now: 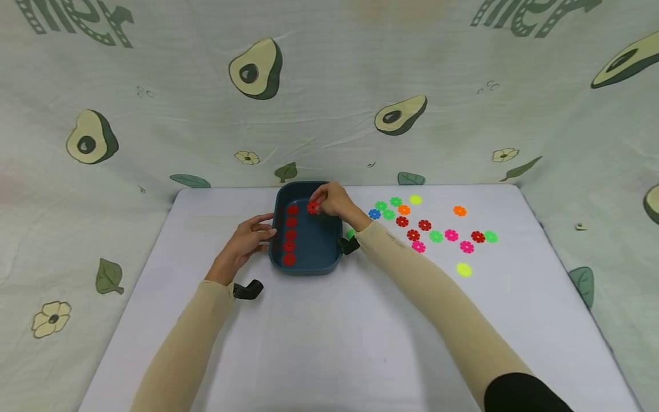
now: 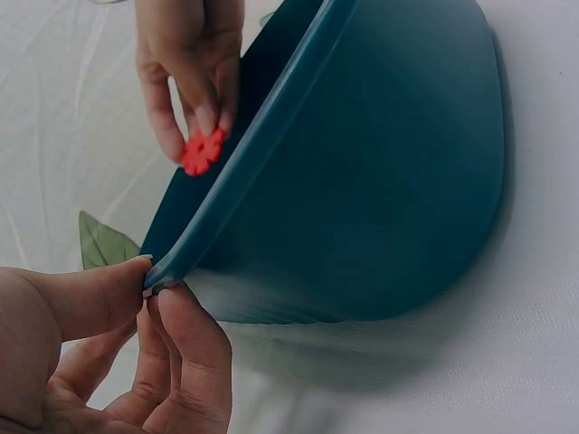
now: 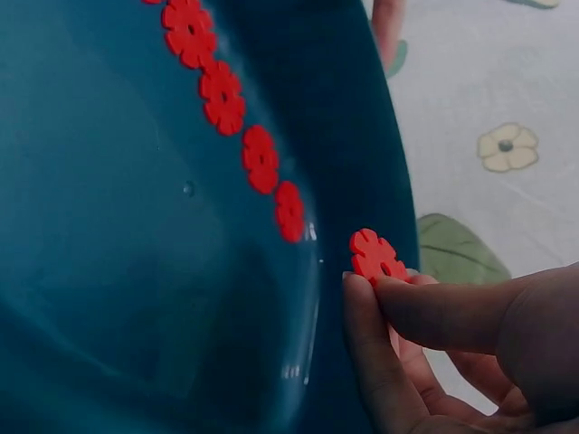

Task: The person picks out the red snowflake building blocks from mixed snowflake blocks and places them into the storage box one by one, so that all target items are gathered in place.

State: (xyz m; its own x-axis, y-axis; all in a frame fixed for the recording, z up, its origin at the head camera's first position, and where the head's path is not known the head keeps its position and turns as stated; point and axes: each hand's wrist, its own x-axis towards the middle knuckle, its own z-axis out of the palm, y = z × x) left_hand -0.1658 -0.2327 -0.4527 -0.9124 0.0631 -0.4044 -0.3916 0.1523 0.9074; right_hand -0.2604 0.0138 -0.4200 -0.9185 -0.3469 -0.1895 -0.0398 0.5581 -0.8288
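Observation:
A deep blue-green tray with rounded corners sits at the back of the table. Its left rim is pinched between the thumb and fingers of my left hand. My right hand holds a red flower-shaped disc by its edge, over the far part of the tray. Along the tray's left side runs a column of several red discs, lying flat on the floor of it. In the left wrist view, the held disc shows just beyond the rim, below the right fingertips.
Loose notched discs lie scattered to the right: green, pink, orange, blue, dark red and yellow. A patterned cloth hangs behind the white table.

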